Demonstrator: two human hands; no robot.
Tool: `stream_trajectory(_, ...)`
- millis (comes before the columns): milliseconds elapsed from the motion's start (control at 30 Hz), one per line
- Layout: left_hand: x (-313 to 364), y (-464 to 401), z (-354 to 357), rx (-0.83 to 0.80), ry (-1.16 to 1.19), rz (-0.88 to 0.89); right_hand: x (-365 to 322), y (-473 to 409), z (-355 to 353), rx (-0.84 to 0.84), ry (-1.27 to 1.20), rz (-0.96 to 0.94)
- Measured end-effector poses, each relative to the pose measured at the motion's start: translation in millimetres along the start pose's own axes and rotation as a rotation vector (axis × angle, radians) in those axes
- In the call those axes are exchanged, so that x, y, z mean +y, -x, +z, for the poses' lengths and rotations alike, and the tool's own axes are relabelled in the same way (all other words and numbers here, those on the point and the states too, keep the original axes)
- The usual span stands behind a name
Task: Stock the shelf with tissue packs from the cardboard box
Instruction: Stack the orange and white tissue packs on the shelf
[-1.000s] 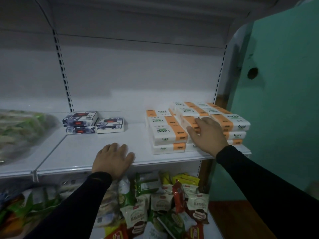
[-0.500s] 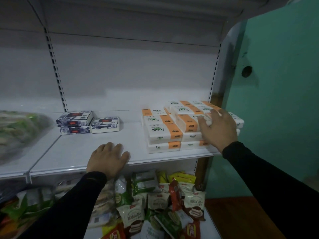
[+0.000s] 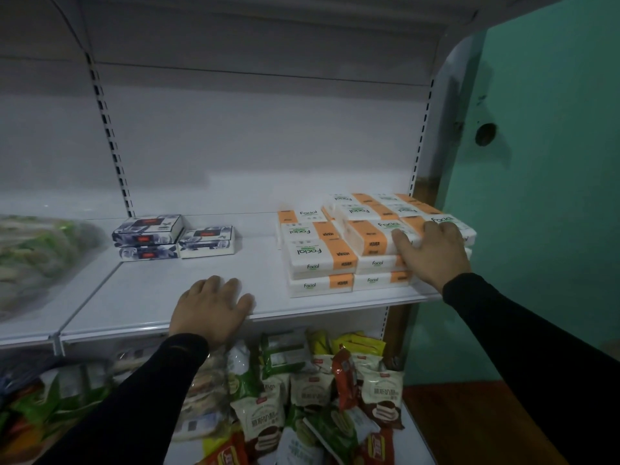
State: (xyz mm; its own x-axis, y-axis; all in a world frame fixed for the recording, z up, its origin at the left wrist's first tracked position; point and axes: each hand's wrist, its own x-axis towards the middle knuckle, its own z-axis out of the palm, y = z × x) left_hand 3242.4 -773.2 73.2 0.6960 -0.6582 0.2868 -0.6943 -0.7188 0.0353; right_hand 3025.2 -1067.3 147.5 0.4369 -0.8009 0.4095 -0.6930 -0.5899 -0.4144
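Note:
White and orange tissue packs point(image 3: 318, 256) marked "Facial" are stacked in several layers at the right end of the white shelf point(image 3: 161, 290). My right hand point(image 3: 432, 253) lies on the front right of the stack with fingers spread over the top packs. My left hand point(image 3: 211, 307) rests flat on the shelf's front edge, fingers relaxed, holding nothing. The cardboard box is out of view.
Three blue-patterned tissue boxes point(image 3: 174, 238) sit at the back left of the shelf. A clear bag of goods point(image 3: 37, 260) lies at far left. Snack packets point(image 3: 302, 394) fill the shelf below. A green wall point(image 3: 550, 196) stands at the right.
My right hand has slid from the stack's middle to its right front side. The left hand has stayed on the shelf edge.

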Motion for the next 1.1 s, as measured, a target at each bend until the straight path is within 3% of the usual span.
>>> stream_trajectory(200, 1, 0, -1, 0.001, 0.038, 0.004, 3, 2, -6, 0.052, 0.024, -0.061)
stream_trajectory(333, -4, -2, -11, -0.113, 0.135, -0.021, 9, 21, -23, 0.072, -0.019, -0.149)
stream_trajectory(433, -2, 2, -26, -0.219, 0.239, -0.050, 19, 52, -38, 0.015, -0.066, -0.225)
stream_trajectory(567, 14, 36, -48, -0.101, 0.348, -0.026, 37, 107, -53, -0.040, -0.113, -0.272)
stream_trajectory(800, 41, 114, -75, -0.041, 0.528, 0.036, 56, 186, -59, -0.149, -0.171, -0.267)
stream_trajectory(1100, 37, 236, -44, -0.229, 0.541, 0.072, 45, 314, 1, -0.379, -0.292, -0.344)
